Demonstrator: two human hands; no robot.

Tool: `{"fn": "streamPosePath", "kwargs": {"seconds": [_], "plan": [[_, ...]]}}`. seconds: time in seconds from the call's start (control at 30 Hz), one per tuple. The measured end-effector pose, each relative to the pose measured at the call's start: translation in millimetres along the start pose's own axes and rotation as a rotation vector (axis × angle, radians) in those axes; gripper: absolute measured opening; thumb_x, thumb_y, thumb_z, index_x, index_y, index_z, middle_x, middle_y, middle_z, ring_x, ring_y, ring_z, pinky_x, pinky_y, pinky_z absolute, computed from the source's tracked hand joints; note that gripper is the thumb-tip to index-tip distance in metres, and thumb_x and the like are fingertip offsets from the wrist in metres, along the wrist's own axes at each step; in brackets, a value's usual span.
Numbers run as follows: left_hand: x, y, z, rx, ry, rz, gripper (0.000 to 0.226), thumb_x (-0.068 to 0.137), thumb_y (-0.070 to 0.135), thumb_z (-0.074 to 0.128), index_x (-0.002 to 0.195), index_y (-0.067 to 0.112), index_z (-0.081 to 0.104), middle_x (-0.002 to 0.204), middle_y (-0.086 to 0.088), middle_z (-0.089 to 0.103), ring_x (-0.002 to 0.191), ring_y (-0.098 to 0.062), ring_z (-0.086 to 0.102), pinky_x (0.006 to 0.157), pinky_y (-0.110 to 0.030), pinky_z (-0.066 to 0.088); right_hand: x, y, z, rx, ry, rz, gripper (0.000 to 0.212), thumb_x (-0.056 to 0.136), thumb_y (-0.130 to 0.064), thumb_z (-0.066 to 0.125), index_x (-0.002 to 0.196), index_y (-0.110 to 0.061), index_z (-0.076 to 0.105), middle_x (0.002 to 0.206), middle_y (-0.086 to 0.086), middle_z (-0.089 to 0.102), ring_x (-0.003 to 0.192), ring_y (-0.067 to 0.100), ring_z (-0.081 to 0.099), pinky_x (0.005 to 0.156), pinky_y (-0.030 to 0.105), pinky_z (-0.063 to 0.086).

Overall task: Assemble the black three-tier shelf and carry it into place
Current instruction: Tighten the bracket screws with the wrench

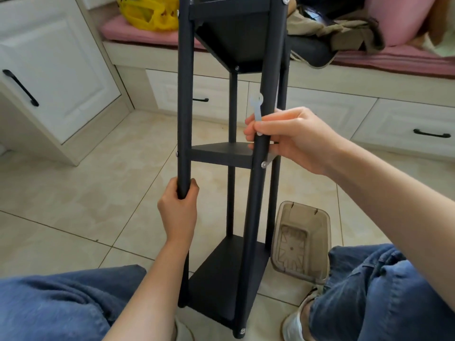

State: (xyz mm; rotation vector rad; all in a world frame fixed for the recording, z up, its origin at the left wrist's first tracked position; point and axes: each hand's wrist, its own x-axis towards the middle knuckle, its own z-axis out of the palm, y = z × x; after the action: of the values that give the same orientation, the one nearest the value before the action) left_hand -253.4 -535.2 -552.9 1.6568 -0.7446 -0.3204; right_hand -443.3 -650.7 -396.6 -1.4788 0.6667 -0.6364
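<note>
Home interior, domestic room. Cream built-in bench (152, 59) running along wall, pink seat cushion (118, 29) lying on top, drawers (406, 119) with black handles (431, 133) sitting beneath. Matching panelled cabinet door (49, 70) standing at left. Beige glazed floor tiles (73, 193) covering ground. Household clutter resting on cushion: yellow plastic bag (147, 13), crumpled clothing (344, 28), pink pillow (394, 18). Clear plastic bin (302, 242) lying on tiles.

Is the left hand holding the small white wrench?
No, the left hand grips a shelf post; the white wrench is pinched in the right hand.
</note>
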Motion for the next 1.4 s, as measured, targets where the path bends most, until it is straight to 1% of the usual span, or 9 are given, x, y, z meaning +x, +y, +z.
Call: {"fn": "streamPosePath", "kwargs": {"seconds": [0.1,0.17,0.33,0.5,0.67,0.83,1.07,1.27,1.4], "plan": [[8,-2,0,0.078,0.003,0.0,0.012,0.1,0.027,0.06,0.089,0.022,0.06,0.064,0.013,0.048,0.057,-0.002,0.051,0.054,-0.023,0.04,1,1,7,-0.061,-0.038,-0.014,0.015,0.092,-0.012,0.066,0.086,-0.013,0.08,0.094,0.002,0.074,0.129,0.021,0.054,0.093,0.038,0.057],[11,0,-1,0.165,0.003,-0.019,0.008,0.102,0.025,0.057,0.1,0.017,0.059,0.076,0.008,0.052,0.066,-0.002,0.055,0.059,-0.029,0.045,3,1,13,-0.11,-0.045,-0.004,0.015,0.091,-0.015,0.067,0.086,-0.018,0.081,0.098,-0.001,0.076,0.139,0.015,0.04,0.096,0.037,0.056],[-2,18,-1,0.344,0.013,0.098,0.058,0.098,0.013,0.058,0.152,0.019,0.039,0.14,-0.001,0.043,0.127,-0.015,0.039,0.101,-0.028,0.042,11,3,20,-0.134,0.013,0.007,0.013,0.091,-0.018,0.069,0.089,-0.018,0.081,0.101,-0.002,0.077,0.14,0.013,0.039,0.098,0.036,0.055],[-52,49,9,0.008,-0.075,0.197,0.032,0.099,0.043,0.044,0.125,0.029,0.057,0.118,0.022,0.049,0.111,0.008,0.05,0.085,-0.002,0.039,16,6,23,-0.106,0.092,-0.011,0.012,0.092,-0.016,0.069,0.091,-0.017,0.081,0.09,-0.004,0.075,0.109,0.019,0.067,0.097,0.038,0.055],[-76,44,12,0.093,-0.256,0.142,0.025,0.097,0.055,0.053,0.115,0.038,0.048,0.098,0.018,0.057,0.09,0.0,0.061,0.065,-0.015,0.053,16,7,29,-0.113,0.135,-0.017,0.012,0.092,-0.018,0.068,0.092,-0.018,0.08,0.098,0.004,0.073,0.102,0.017,0.07,0.094,0.033,0.057],[-68,40,10,0.186,-0.265,0.114,0.053,0.081,0.073,0.036,0.104,0.028,0.052,0.069,0.012,0.054,0.057,-0.008,0.058,0.052,-0.029,0.054,14,3,31,-0.184,0.12,-0.011,0.015,0.094,-0.019,0.066,0.099,-0.014,0.078,0.102,0.005,0.073,0.098,0.003,0.068,0.088,0.021,0.056],[-64,38,6,0.122,-0.184,0.082,0.042,0.085,0.067,0.045,0.099,0.029,0.056,0.066,0.015,0.053,0.065,0.002,0.058,0.05,-0.012,0.044,15,-6,36,-0.339,0.057,0.004,0.013,0.092,-0.021,0.068,0.096,-0.015,0.079,0.1,-0.001,0.074,0.102,0.014,0.068,0.093,0.026,0.056],[-58,35,2,0.069,-0.163,0.074,0.034,0.089,0.059,0.051,0.099,0.028,0.059,0.073,0.028,0.058,0.065,0.002,0.059,0.051,-0.011,0.045,16,3,30,-0.33,0.176,0.004,0.009,0.091,-0.025,0.07,0.091,-0.022,0.078,0.11,-0.003,0.072,0.104,0.011,0.066,0.086,0.024,0.058],[-52,33,0,0.047,-0.138,0.073,0.032,0.09,0.057,0.055,0.1,0.027,0.06,0.069,0.019,0.059,0.067,-0.001,0.06,0.053,-0.012,0.047,8,22,27,-0.282,0.29,0.014,0.014,0.093,-0.026,0.067,0.097,-0.019,0.078,0.109,-0.002,0.071,0.102,0.01,0.065,0.083,0.024,0.059]]}}
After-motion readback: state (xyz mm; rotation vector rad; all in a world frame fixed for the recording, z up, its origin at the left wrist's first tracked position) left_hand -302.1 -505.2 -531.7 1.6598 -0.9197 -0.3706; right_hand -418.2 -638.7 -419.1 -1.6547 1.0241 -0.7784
